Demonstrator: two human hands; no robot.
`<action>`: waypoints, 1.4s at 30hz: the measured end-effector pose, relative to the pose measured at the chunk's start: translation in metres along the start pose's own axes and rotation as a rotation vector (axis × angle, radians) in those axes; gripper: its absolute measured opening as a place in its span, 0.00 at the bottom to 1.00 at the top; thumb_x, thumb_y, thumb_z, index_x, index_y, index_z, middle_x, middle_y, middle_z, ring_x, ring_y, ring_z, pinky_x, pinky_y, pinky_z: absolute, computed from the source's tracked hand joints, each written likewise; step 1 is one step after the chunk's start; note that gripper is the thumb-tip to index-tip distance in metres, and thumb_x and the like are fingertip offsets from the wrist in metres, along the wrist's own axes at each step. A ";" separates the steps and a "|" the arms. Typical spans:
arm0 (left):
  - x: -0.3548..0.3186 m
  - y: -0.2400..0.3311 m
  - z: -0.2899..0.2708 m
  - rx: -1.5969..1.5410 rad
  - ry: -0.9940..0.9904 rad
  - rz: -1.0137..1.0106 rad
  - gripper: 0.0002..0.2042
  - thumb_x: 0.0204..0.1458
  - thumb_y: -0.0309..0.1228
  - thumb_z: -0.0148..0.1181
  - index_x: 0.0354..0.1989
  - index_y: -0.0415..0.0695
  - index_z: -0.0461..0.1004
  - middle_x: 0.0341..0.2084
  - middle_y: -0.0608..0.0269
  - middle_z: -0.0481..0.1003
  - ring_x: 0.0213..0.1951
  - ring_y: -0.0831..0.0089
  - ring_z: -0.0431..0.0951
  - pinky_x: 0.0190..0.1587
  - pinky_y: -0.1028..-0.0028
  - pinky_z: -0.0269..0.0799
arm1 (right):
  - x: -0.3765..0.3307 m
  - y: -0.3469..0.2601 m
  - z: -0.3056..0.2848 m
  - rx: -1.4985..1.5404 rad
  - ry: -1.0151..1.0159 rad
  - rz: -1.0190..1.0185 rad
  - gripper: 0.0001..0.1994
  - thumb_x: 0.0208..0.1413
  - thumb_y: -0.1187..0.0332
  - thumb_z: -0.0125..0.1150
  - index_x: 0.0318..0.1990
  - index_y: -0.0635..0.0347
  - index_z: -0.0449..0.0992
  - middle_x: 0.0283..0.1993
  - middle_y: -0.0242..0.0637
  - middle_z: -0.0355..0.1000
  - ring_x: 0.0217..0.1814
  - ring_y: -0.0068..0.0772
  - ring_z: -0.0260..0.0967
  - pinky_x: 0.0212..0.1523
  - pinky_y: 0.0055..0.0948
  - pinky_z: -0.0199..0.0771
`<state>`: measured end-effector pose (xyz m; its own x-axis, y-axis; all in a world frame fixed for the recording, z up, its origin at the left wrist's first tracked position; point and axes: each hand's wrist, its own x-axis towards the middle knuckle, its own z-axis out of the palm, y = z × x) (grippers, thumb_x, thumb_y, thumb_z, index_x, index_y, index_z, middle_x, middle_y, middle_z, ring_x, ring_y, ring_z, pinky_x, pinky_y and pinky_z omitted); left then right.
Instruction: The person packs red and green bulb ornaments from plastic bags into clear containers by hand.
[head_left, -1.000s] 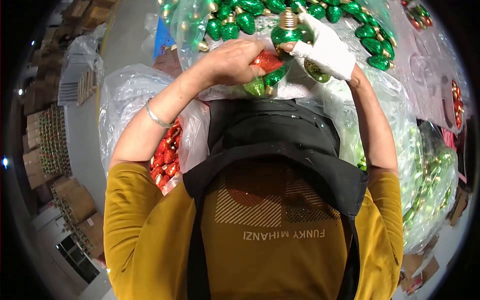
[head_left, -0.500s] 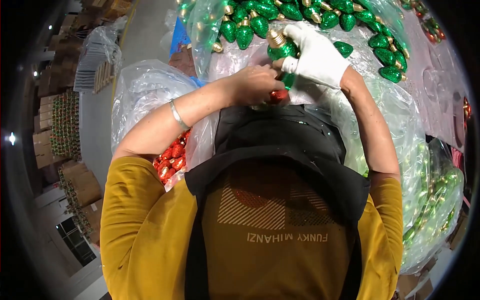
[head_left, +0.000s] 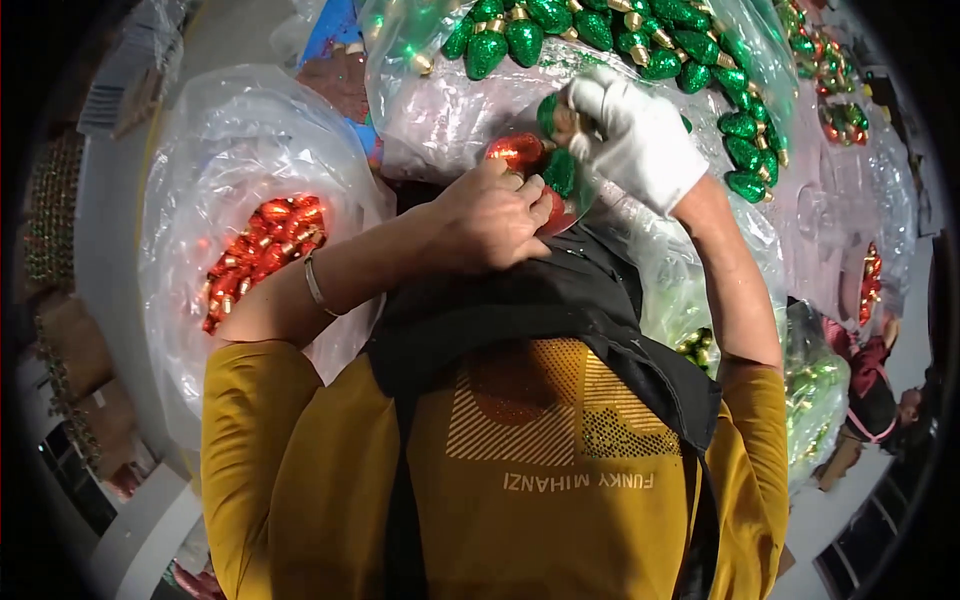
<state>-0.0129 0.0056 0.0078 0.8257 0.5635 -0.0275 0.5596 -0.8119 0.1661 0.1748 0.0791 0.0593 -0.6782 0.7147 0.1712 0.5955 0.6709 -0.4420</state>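
Note:
My left hand is bare and closed around a clear plastic pack that holds red and green bulb-shaped glitter ornaments; a red ornament shows just above its fingers. My right hand wears a white glove and grips a green ornament at the pack's top. A green ornament sits between the two hands. Both hands are raised in front of my chest, close together.
A big clear bag of green ornaments lies ahead. Another clear bag with red ornaments is at my left. More bagged green ornaments sit at the right, near a person. Stacked cardboard boxes line the far left.
Both hands have come lower in the picture, toward my chest, still together on the pack. The view has tilted, so the bag of red ornaments shows more fully.

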 end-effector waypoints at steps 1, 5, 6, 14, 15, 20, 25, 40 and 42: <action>-0.001 -0.003 0.006 0.085 -0.018 0.015 0.15 0.55 0.36 0.48 0.43 0.36 0.69 0.34 0.57 0.70 0.43 0.67 0.71 0.43 0.69 0.62 | 0.001 -0.005 0.000 -0.017 -0.014 0.002 0.07 0.48 0.69 0.56 0.35 0.59 0.71 0.31 0.46 0.70 0.36 0.50 0.71 0.34 0.41 0.70; -0.008 -0.006 0.029 0.369 -0.072 0.117 0.15 0.51 0.34 0.49 0.43 0.36 0.70 0.35 0.59 0.70 0.43 0.71 0.69 0.43 0.72 0.61 | 0.007 -0.020 0.006 0.313 -0.009 0.284 0.08 0.52 0.67 0.55 0.34 0.63 0.73 0.28 0.47 0.72 0.31 0.47 0.72 0.32 0.39 0.70; -0.011 -0.006 0.030 0.468 -0.099 0.161 0.15 0.50 0.33 0.50 0.43 0.36 0.70 0.36 0.60 0.70 0.42 0.72 0.69 0.43 0.73 0.60 | 0.011 -0.019 0.007 0.202 -0.047 0.288 0.09 0.53 0.66 0.55 0.33 0.64 0.74 0.26 0.47 0.72 0.30 0.45 0.72 0.32 0.38 0.71; -0.023 -0.016 0.020 0.448 0.035 0.290 0.17 0.46 0.31 0.50 0.44 0.35 0.70 0.40 0.58 0.70 0.40 0.71 0.68 0.45 0.73 0.61 | 0.029 -0.018 0.008 0.313 -0.196 0.678 0.12 0.55 0.66 0.55 0.32 0.69 0.75 0.21 0.46 0.72 0.25 0.37 0.75 0.27 0.34 0.73; -0.023 -0.016 0.018 0.450 0.043 0.285 0.17 0.46 0.31 0.50 0.44 0.35 0.70 0.40 0.58 0.70 0.40 0.71 0.68 0.45 0.73 0.61 | 0.027 -0.013 0.010 0.356 -0.181 0.702 0.11 0.55 0.67 0.54 0.33 0.70 0.75 0.22 0.46 0.72 0.25 0.36 0.75 0.26 0.33 0.73; -0.017 -0.020 0.010 0.290 0.085 0.242 0.18 0.47 0.33 0.50 0.45 0.36 0.71 0.45 0.54 0.70 0.48 0.66 0.68 0.53 0.68 0.61 | 0.026 0.020 0.035 0.002 -0.326 0.115 0.10 0.57 0.69 0.54 0.34 0.72 0.74 0.26 0.38 0.74 0.19 0.25 0.70 0.20 0.24 0.70; -0.019 -0.021 0.009 0.111 0.113 0.098 0.18 0.53 0.40 0.49 0.46 0.40 0.72 0.49 0.52 0.70 0.54 0.59 0.67 0.59 0.62 0.56 | 0.056 0.007 0.018 0.356 -0.675 0.156 0.11 0.57 0.68 0.55 0.34 0.72 0.75 0.26 0.38 0.73 0.19 0.24 0.69 0.20 0.23 0.71; -0.013 -0.042 0.021 -0.201 0.381 0.151 0.09 0.52 0.39 0.53 0.34 0.49 0.72 0.31 0.63 0.70 0.42 0.66 0.69 0.49 0.66 0.58 | 0.038 -0.005 0.054 0.008 -0.184 0.081 0.12 0.54 0.64 0.54 0.43 0.58 0.73 0.35 0.51 0.73 0.36 0.51 0.72 0.35 0.41 0.72; -0.011 -0.037 0.007 -0.126 0.070 0.007 0.14 0.54 0.40 0.52 0.46 0.50 0.74 0.40 0.64 0.72 0.50 0.68 0.70 0.56 0.65 0.56 | 0.036 0.010 0.027 0.071 -0.442 0.108 0.11 0.53 0.67 0.54 0.42 0.59 0.73 0.34 0.52 0.73 0.36 0.51 0.72 0.35 0.42 0.72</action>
<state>-0.0422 0.0286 -0.0054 0.8202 0.5705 0.0424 0.5367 -0.7930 0.2882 0.1444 0.1060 0.0377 -0.7417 0.6163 -0.2645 0.6523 0.5710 -0.4985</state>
